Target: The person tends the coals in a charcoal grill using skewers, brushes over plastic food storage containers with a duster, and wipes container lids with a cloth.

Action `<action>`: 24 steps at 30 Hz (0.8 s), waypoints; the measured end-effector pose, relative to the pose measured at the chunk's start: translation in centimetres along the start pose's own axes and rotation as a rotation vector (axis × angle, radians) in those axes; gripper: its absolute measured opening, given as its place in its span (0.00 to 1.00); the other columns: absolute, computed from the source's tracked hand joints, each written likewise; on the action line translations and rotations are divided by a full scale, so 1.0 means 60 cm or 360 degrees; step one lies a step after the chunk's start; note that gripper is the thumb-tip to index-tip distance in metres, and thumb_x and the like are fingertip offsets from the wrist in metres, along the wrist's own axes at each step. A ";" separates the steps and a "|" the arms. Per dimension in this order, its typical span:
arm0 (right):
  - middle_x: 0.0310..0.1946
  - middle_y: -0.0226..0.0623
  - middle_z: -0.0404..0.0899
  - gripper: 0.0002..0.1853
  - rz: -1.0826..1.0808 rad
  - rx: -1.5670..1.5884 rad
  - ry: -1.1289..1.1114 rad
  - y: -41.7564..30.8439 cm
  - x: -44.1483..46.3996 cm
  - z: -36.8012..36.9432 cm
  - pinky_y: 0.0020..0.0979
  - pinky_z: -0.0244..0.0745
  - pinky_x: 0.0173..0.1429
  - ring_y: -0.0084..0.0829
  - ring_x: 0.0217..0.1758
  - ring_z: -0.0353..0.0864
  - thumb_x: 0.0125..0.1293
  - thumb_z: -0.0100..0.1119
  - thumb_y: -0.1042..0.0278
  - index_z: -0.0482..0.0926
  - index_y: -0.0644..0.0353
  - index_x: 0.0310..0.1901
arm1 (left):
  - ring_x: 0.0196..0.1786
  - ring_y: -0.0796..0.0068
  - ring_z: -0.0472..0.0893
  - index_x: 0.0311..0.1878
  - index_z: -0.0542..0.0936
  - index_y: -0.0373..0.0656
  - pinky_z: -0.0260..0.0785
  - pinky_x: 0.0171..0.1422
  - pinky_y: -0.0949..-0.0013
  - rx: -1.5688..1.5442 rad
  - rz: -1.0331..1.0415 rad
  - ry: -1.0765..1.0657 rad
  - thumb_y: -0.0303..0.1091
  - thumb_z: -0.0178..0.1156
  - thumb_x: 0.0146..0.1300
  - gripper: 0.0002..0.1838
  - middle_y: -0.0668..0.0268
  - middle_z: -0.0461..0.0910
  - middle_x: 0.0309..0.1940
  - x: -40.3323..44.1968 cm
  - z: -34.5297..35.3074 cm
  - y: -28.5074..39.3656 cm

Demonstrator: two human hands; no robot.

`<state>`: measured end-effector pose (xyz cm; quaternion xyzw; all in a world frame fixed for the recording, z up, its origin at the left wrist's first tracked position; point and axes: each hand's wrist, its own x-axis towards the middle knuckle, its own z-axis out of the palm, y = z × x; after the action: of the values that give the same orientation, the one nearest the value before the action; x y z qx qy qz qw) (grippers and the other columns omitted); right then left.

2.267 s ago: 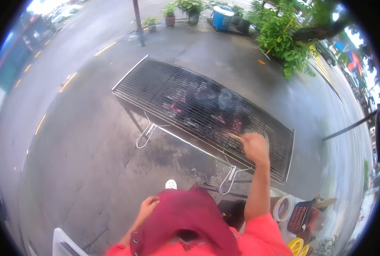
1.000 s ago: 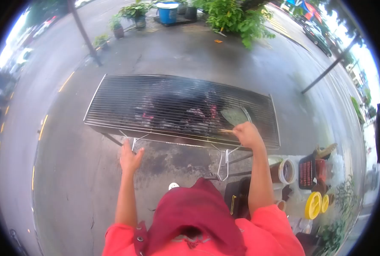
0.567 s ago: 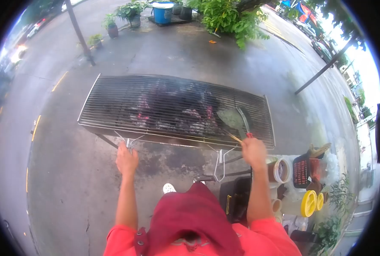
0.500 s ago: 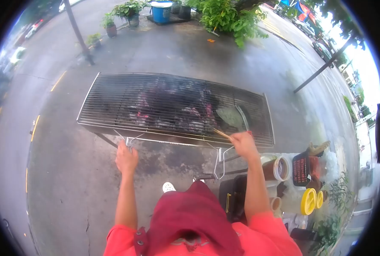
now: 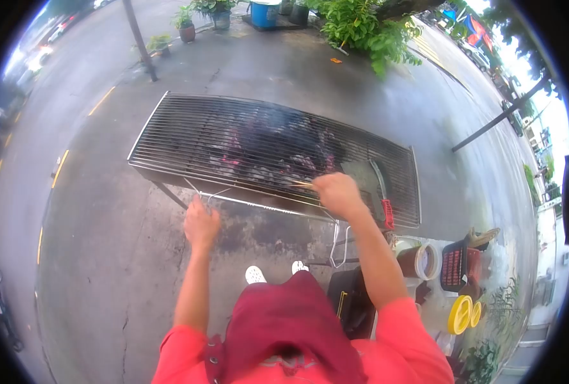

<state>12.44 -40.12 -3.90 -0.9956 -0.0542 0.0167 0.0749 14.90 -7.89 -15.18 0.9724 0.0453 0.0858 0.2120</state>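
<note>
Clock positions are taken from the person, with 12 o'clock straight ahead. Site: outdoors, on stained grey pavement (image 5: 131,269), cracked at 9 o'clock. Nearest the camera, a maroon apron (image 5: 284,307) is worn over a red shirt (image 5: 418,339). White perforated clogs (image 5: 255,275) stand on the pavement at 11 and 12 o'clock. At 2 o'clock is a black case (image 5: 348,301), with a round tub (image 5: 429,261) and a black basket (image 5: 452,267) beyond it; yellow lids (image 5: 460,315) sit at 3 o'clock.

Left hand (image 5: 201,224): at 11 o'clock, fingers partly curled, fingertips at the silvery front bar (image 5: 265,207); whether it grips the bar cannot be told. Right hand (image 5: 337,192): between 12 and 1 o'clock, fingers closed around thin wooden sticks (image 5: 302,185). The sticks point to 9 o'clock from that hand, over the near side of the grate, and lie at 2 o'clock from the left hand. Contact with the grate cannot be told.

The long charcoal grill (image 5: 188,128) fills 12 o'clock, with partly glowing charcoal (image 5: 230,160) beneath its bars and light smoke above. A red-handled tool (image 5: 387,214) rests on it at 1 o'clock.

Farther off: a blue bucket (image 5: 264,14) at 12, a leafy shrub (image 5: 361,32) between 12 and 1, and a potted plant (image 5: 186,29) at 11.
</note>
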 end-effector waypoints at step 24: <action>0.24 0.46 0.78 0.07 0.0308 0.0069 -0.0040 0.044 -0.095 -0.190 0.40 0.74 0.37 0.43 0.31 0.81 0.59 0.55 0.68 0.82 0.57 0.30 | 0.49 0.54 0.77 0.59 0.67 0.38 0.71 0.51 0.55 -0.0006 -0.0088 -0.0044 0.40 0.59 0.52 0.31 0.55 0.76 0.46 0.001 -0.008 0.005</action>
<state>7.54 -45.02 7.10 -0.9940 0.0417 0.0377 0.0939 14.91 -7.93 -14.61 0.9715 0.0690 0.0667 0.2167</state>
